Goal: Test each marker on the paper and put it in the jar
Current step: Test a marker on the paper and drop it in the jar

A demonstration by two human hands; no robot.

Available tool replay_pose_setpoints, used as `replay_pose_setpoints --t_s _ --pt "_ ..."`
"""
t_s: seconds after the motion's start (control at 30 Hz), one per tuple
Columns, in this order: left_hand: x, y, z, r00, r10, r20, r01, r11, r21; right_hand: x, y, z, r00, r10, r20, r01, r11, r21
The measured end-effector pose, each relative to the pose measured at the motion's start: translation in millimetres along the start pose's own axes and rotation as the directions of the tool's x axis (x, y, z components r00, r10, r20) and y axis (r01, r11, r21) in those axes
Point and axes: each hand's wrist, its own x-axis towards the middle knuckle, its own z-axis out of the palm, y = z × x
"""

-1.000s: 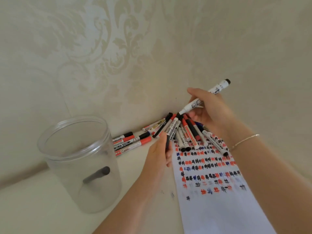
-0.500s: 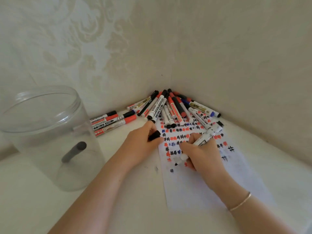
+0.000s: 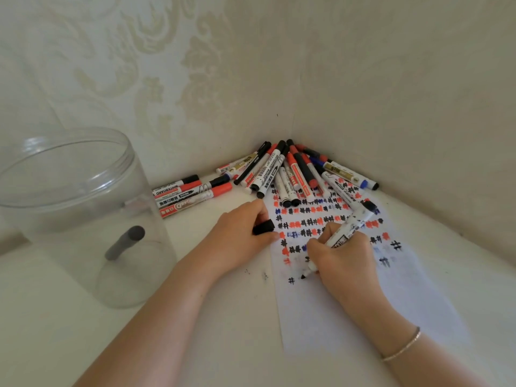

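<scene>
My right hand grips an uncapped white marker with its black tip down on the paper, just right of a black hash mark. Rows of red, black and blue hash marks cover the paper's upper half. My left hand rests at the paper's left edge and pinches the black cap. A clear plastic jar stands at the left with one dark marker inside. A pile of markers lies fanned out in the corner.
Three markers with red and black caps lie side by side against the left wall, between the jar and the pile. Two patterned walls meet behind the pile. The white tabletop shows small ink specks near my left wrist.
A second ago my right hand held the marker in the air above the pile; it has since come down and set the tip on the paper. My left hand still pinches the cap.
</scene>
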Motion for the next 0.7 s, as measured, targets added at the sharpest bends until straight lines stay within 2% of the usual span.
replay_pose_setpoints --t_s 0.17,0.37,0.7 --pt "-0.9 1.2 0.2 1.0 0.001 -0.001 -0.001 1.0 -0.006 -0.7 -1.2 -2.4 0.999 0.041 0.021 -0.042 0.998 0.049" --pt "-0.8 1.0 0.1 1.0 0.0 -0.003 0.0 1.0 -0.014 -1.7 0.7 0.6 1.0 0.003 -0.001 -0.003 1.0 0.008" --pt "-0.1 0.7 0.8 1.0 -0.006 -0.002 0.006 1.0 -0.016 -0.8 1.6 0.3 1.0 0.025 0.003 -0.025 1.0 0.0"
